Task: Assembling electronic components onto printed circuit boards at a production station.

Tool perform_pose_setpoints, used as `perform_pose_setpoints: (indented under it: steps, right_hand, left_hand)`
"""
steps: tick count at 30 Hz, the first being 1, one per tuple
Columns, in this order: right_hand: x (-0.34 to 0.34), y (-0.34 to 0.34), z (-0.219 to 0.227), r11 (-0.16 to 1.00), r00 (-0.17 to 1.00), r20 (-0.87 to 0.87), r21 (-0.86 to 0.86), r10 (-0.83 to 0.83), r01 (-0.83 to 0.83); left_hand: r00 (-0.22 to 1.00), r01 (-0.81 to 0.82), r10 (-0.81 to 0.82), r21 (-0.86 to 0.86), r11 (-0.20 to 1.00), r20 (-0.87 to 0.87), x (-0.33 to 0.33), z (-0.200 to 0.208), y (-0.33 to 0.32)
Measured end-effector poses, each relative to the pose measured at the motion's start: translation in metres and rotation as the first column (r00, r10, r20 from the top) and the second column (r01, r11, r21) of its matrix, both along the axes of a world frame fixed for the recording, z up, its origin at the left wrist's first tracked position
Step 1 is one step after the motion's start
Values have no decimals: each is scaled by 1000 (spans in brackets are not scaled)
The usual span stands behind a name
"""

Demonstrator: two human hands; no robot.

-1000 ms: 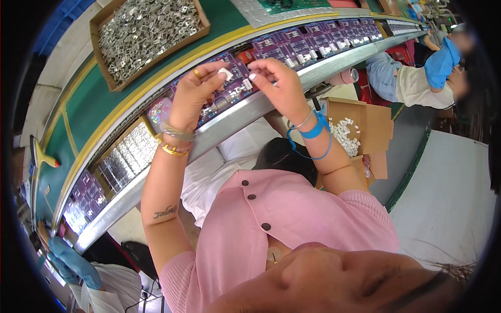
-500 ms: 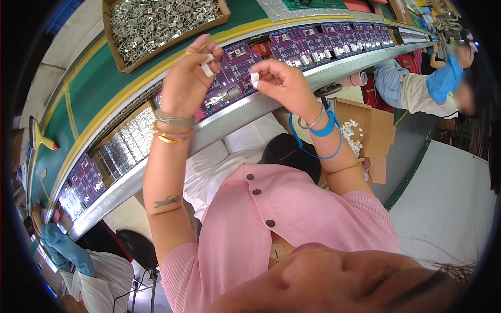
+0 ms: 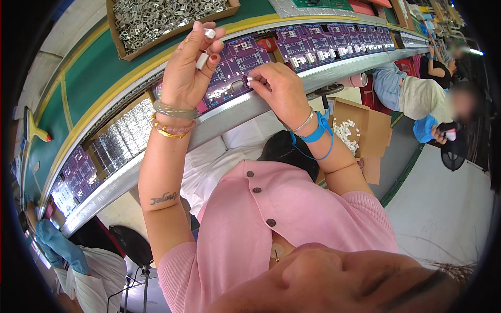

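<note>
My left hand is raised over the conveyor's near edge with fingers curled. It holds small white plastic connectors: one at the fingertips, another between the lower fingers. My right hand pinches a small white connector between thumb and forefinger, low over a purple circuit board. The fingers partly cover that piece, so I cannot tell if it touches the board. A silver metal part shows on the board near the rail.
Beyond the line sits a cardboard tray of metal clips. More purple boards with white connectors stretch right. A metal rail borders the near side. White pieces fill an open carton below. Co-workers sit left and right.
My right hand has lowered its connector toward the board and shifted slightly left. My left hand has turned, moving its connectors upward. A co-worker at right has moved their arms.
</note>
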State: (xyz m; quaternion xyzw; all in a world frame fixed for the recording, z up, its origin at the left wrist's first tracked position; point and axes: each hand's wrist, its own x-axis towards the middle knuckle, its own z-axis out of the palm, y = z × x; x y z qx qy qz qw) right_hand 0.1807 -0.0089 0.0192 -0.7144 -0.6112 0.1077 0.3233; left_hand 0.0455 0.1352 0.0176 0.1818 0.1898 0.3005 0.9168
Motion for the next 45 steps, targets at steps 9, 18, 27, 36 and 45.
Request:
perform_pose_setpoints:
  steps: [9, 18, 27, 36, 45]
  right_hand:
    - [-6, 7, -1, 1000, 990, 140, -11, -19, 21]
    - [-9, 11, -1, 999, 980, 196, -28, -40, 46]
    - [-8, 12, -1, 999, 979, 204, -28, -17, 23]
    - [-5, 13, 0, 999, 976, 217, -12, -35, 38]
    - [0, 21, 27, 996, 895, -446, 89, 14, 29]
  left_hand:
    - [989, 78, -27, 365, 928, -145, 6, 4, -9]
    - [956, 126, 19, 468, 875, -293, 8, 2, -12]
    - [935, 198, -4, 512, 836, -355, 7, -1, -11]
    - [917, 221, 6, 521, 824, -398, 7, 2, -11]
    - [894, 322, -58, 547, 773, -444, 5, 0, -15]
